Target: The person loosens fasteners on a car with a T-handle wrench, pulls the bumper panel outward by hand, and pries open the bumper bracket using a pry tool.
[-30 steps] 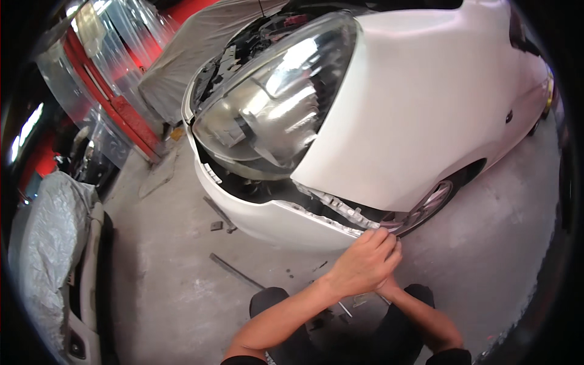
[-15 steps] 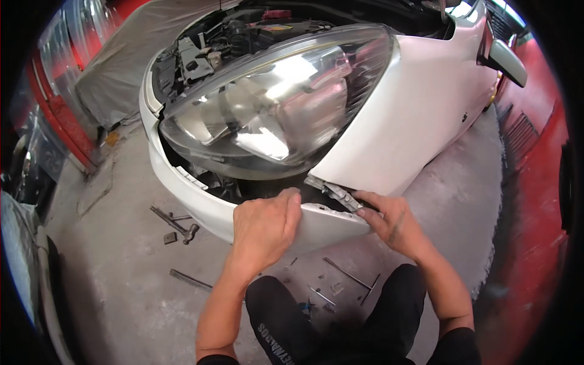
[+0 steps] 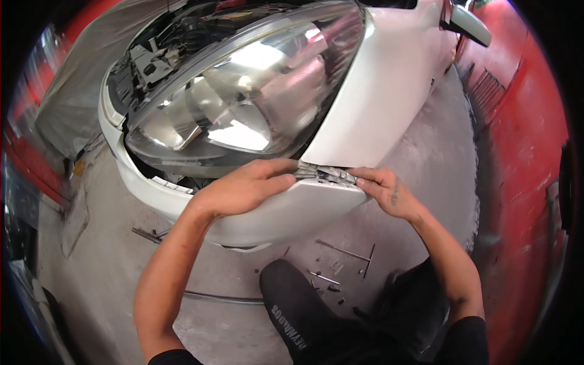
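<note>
A white bumper [image 3: 267, 219] hangs at the front corner of a white car, below a large clear headlight [image 3: 237, 103]. My left hand [image 3: 252, 188] is closed over the bumper's upper edge under the headlight, with fingertips reaching toward a pale grey bracket [image 3: 325, 172] in the seam. My right hand [image 3: 386, 191] pinches the right end of the bumper edge by that bracket, just below the fender [image 3: 380, 85]. The bumper's upper edge lies close against the bracket along this seam.
The engine bay [image 3: 158, 55] is exposed behind the headlight. Several tools [image 3: 344, 249] and small parts lie on the grey floor beside my knees. A draped cover [image 3: 73, 103] stands at back left. A red surface [image 3: 523, 201] borders the right, and a side mirror [image 3: 468, 33] sticks out.
Both hands have moved apart since the oldest frame and now hold the bumper at two spots. The bumper's corner has risen toward the bracket and fender, narrowing the gap. My view has shifted.
</note>
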Motion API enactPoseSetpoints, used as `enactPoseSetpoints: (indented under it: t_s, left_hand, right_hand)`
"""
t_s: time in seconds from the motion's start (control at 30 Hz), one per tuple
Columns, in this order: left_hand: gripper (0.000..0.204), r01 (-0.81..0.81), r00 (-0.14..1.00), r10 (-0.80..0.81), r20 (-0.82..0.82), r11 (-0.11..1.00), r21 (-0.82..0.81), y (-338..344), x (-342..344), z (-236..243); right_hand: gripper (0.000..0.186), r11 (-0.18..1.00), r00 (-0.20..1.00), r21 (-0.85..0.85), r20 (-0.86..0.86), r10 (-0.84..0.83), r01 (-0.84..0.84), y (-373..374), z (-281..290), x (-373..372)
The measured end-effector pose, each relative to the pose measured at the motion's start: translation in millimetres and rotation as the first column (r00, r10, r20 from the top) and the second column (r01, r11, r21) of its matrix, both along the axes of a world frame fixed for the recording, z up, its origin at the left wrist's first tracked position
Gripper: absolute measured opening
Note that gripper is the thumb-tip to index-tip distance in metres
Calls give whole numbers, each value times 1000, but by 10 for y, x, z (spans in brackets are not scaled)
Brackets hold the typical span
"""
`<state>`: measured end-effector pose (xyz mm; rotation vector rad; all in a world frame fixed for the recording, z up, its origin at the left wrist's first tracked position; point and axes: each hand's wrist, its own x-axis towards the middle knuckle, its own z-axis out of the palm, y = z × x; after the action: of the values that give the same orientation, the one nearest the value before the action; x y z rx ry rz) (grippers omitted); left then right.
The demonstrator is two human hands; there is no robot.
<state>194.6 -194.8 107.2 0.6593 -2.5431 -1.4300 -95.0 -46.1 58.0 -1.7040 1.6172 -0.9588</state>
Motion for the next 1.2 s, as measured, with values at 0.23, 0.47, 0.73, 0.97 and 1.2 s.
enactPoseSetpoints:
  t_s: [0.23,0.47,0.73,0.97,1.2]
  left_hand:
    - [43,-290,957,290,15,957,24,120,-264,-68]
    - [36,-240,971,240,-1,970,38,55,-264,-166]
    - [60,-279,960,279,30,938,205,203,-357,58]
    - [38,-365,931,353,95,897,248,297,-473,64]
    - [36,-497,865,483,134,862,97,284,-418,168]
  right_hand:
    - [36,998,987,-13,-144,65,-67,-48,130,-22]
    - [34,991,986,-71,108,124,-117,-63,-83,-129]
    - [34,960,970,-199,-184,160,-196,-14,65,-116]
    - [29,946,899,-319,-427,-96,-51,127,-99,56]
    - [24,705,965,-702,-104,-242,101,211,-488,-153]
